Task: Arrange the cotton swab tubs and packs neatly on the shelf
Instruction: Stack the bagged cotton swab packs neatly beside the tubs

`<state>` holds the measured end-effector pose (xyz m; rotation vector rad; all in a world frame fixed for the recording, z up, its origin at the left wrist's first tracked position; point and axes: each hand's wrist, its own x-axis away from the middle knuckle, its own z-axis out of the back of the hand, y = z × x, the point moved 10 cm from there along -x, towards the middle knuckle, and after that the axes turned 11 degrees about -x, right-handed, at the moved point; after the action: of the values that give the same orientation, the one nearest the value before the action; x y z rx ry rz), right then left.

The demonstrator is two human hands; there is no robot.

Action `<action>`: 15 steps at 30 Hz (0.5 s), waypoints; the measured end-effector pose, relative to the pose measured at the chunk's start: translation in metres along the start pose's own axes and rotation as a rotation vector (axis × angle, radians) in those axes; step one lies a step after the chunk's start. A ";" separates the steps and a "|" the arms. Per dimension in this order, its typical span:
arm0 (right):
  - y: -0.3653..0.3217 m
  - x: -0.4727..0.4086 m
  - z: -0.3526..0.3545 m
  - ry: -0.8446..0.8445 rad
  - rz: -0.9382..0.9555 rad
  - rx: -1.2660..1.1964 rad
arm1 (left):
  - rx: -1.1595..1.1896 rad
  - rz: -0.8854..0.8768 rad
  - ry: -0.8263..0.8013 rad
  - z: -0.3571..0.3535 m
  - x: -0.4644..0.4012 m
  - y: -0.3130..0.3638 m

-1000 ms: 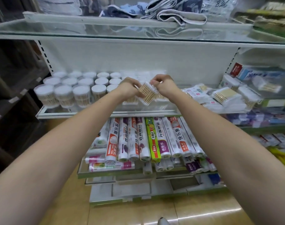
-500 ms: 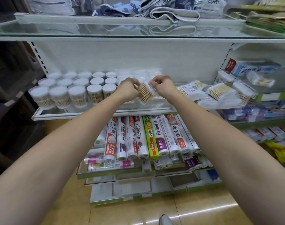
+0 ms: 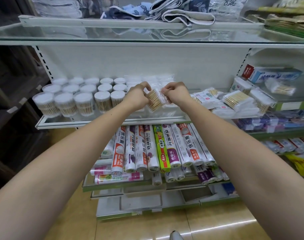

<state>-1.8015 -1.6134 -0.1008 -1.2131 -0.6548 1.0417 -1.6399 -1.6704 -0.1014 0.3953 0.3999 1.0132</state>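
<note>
Right of the swab tubs [image 3: 81, 99], both the left hand [image 3: 137, 97] and right hand [image 3: 177, 94] pinch a cotton swab pack [image 3: 155, 102] above the glass shelf [image 3: 64, 122], probably squaring it for the row.

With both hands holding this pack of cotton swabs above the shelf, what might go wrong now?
1. The left hand and right hand pinch the swab pack only at its edges, and it is tilted; it may slip out.
2. The loose packs to the right lie in an uneven pile, so a nudge may slide them off the glass shelf.
3. A forearm may knock the round tubs standing close by.
</note>
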 end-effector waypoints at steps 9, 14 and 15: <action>-0.010 -0.004 -0.001 0.016 -0.047 -0.231 | 0.038 -0.071 0.053 0.014 0.000 0.012; -0.006 -0.006 -0.001 0.061 -0.126 -0.366 | 0.194 -0.093 0.056 0.018 0.005 0.019; -0.005 -0.007 -0.002 0.057 -0.136 -0.387 | 0.207 -0.080 0.052 0.018 0.005 0.017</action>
<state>-1.8014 -1.6208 -0.0960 -1.5030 -0.9095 0.7842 -1.6411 -1.6601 -0.0784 0.5360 0.5655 0.9086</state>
